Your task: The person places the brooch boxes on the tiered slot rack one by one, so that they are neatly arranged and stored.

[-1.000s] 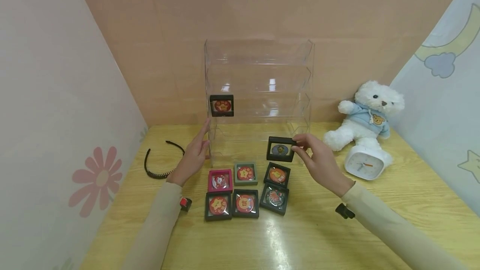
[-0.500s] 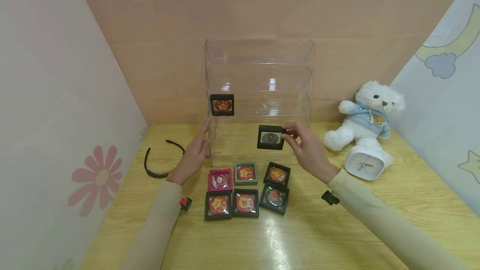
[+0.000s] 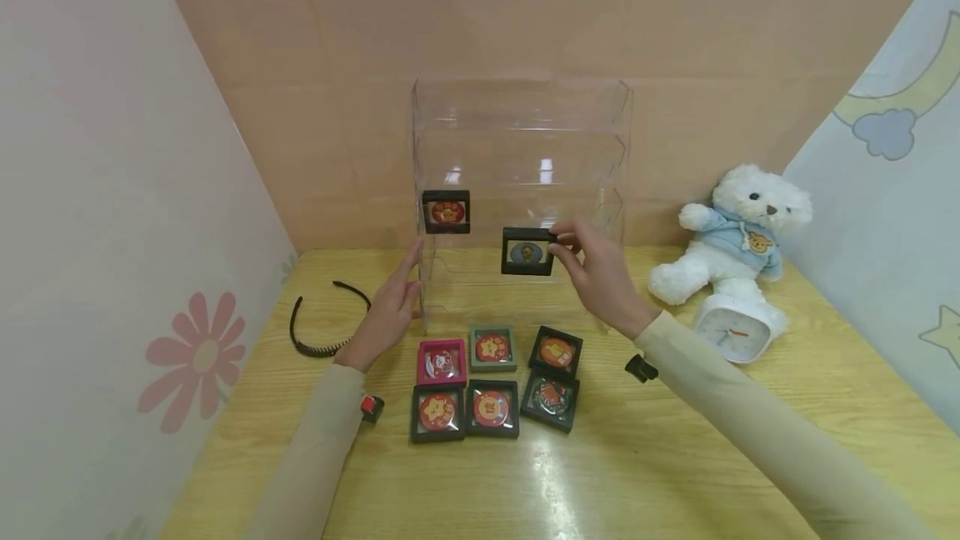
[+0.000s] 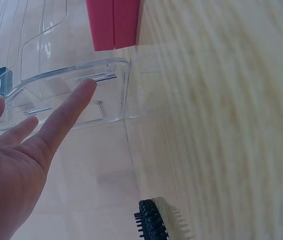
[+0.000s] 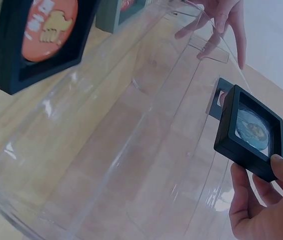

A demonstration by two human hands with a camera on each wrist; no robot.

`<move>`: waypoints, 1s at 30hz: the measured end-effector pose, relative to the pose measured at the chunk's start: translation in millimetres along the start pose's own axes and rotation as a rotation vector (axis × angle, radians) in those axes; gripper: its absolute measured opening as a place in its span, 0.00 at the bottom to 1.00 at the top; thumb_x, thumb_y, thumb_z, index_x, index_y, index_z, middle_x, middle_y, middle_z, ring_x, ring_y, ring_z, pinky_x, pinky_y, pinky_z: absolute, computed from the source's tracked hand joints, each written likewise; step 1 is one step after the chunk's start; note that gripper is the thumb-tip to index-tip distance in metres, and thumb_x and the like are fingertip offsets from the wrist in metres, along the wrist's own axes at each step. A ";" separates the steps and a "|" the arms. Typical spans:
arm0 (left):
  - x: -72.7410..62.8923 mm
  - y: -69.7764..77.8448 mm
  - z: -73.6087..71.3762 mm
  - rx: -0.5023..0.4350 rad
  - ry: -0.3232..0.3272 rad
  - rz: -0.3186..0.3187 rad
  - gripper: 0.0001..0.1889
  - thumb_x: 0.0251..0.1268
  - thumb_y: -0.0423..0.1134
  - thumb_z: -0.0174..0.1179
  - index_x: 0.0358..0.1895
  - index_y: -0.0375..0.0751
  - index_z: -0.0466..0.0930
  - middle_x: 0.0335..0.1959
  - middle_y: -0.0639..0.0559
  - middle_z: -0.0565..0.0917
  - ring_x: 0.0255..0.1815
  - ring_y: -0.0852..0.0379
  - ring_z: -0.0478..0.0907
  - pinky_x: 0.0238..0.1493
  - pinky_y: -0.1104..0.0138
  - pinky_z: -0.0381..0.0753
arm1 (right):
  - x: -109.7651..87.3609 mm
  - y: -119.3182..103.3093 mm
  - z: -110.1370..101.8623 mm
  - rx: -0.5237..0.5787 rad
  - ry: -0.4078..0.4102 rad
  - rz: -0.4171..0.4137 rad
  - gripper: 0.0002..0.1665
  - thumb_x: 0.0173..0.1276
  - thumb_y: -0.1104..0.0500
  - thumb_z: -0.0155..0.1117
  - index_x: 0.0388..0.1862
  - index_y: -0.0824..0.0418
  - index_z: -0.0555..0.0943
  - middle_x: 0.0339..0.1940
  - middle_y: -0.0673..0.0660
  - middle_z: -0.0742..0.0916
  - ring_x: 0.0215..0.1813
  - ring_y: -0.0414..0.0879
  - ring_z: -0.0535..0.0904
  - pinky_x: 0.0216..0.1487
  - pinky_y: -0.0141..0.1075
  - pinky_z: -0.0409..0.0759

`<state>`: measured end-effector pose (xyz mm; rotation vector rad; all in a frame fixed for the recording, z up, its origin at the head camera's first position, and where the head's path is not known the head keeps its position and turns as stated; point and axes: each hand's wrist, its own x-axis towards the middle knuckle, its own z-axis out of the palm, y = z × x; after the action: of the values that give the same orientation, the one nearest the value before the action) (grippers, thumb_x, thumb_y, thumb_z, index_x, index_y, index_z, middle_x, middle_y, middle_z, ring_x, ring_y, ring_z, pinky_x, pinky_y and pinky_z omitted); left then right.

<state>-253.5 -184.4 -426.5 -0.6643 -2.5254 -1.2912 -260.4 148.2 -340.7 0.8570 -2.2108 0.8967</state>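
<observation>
My right hand (image 3: 600, 277) pinches the right edge of a black display frame (image 3: 528, 252) with a blue round badge inside, held in front of the clear acrylic rack (image 3: 517, 307). In the right wrist view, thumb and fingers grip a corner of that frame (image 5: 251, 131). My left hand (image 3: 386, 311) rests against the rack's left side with fingers extended; the left wrist view shows a straight finger touching the clear panel (image 4: 106, 100). Another black frame with a red badge (image 3: 447, 212) stands at the left of a middle tier of the rack.
Several framed badges lie before the rack, among them a pink one (image 3: 442, 362), a green one (image 3: 492, 348) and a black one (image 3: 551, 398). A black headband (image 3: 318, 350) lies at left. A white teddy bear (image 3: 738, 232) and a white clock (image 3: 733, 330) sit at right.
My right hand has carried the black frame with the blue badge up and to the left, nearer the rack's middle tiers. The left hand stays at the rack's side.
</observation>
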 end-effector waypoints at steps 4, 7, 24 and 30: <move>0.3 -1.1 0.1 0.004 -0.003 -0.003 0.34 0.84 0.39 0.40 0.83 0.64 0.36 0.82 0.49 0.53 0.77 0.44 0.58 0.69 0.43 0.66 | 8.3 0.7 2.6 -0.009 -0.004 -0.002 0.13 0.72 0.67 0.66 0.52 0.65 0.77 0.44 0.60 0.87 0.41 0.52 0.84 0.34 0.44 0.76; 0.3 -2.3 0.3 0.006 -0.003 0.000 0.34 0.84 0.40 0.40 0.83 0.65 0.35 0.82 0.50 0.52 0.77 0.44 0.58 0.69 0.43 0.67 | 14.7 -0.9 4.1 0.004 -0.014 0.014 0.13 0.73 0.65 0.65 0.53 0.65 0.77 0.45 0.60 0.87 0.42 0.52 0.84 0.34 0.44 0.76; -0.6 -1.9 0.9 -0.007 0.004 0.016 0.35 0.84 0.37 0.41 0.83 0.65 0.36 0.82 0.50 0.51 0.77 0.43 0.58 0.66 0.45 0.71 | 46.5 -0.2 18.2 0.033 -0.013 0.052 0.13 0.74 0.66 0.63 0.54 0.69 0.76 0.46 0.64 0.86 0.43 0.55 0.85 0.41 0.47 0.80; 0.0 1.9 1.2 -0.015 0.002 0.032 0.34 0.85 0.36 0.40 0.84 0.60 0.36 0.82 0.51 0.50 0.77 0.42 0.59 0.66 0.45 0.71 | 56.9 0.3 21.1 0.044 -0.002 0.072 0.12 0.75 0.66 0.63 0.53 0.68 0.76 0.50 0.64 0.86 0.46 0.55 0.85 0.44 0.48 0.81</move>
<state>-252.6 -182.5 -425.8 -0.7028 -2.4955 -1.3000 -301.4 113.4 -312.7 0.8038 -2.2433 0.9823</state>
